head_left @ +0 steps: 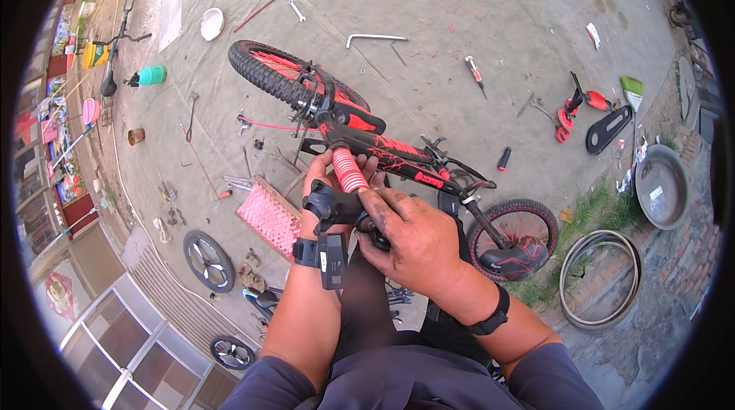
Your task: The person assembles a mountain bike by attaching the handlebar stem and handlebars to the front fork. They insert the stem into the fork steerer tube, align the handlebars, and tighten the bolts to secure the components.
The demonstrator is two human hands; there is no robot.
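Observation:
A black-and-red child's bicycle point(390, 151) lies in front of me, its wheels to the upper left and lower right. From its front end a red-and-white ribbed tube point(350, 171) points toward me. The fingers of my left hand point(320, 171) are closed around this tube. A black part resembling a handlebar stem point(331, 207) sits just below the tube, over my left wrist. My right hand point(417, 238) is closed, thumb and fingers gripping a dark rounded part point(374, 232) beside the stem; its far side is hidden.
A pink woven stool point(269, 217) stands left of the bicycle. Wrenches point(297, 12), a hex key point(375, 37) and a screwdriver point(475, 73) lie across the concrete. At right are a grey basin point(663, 186) and loose tyres point(601, 280). A black wheel point(208, 261) rests at lower left.

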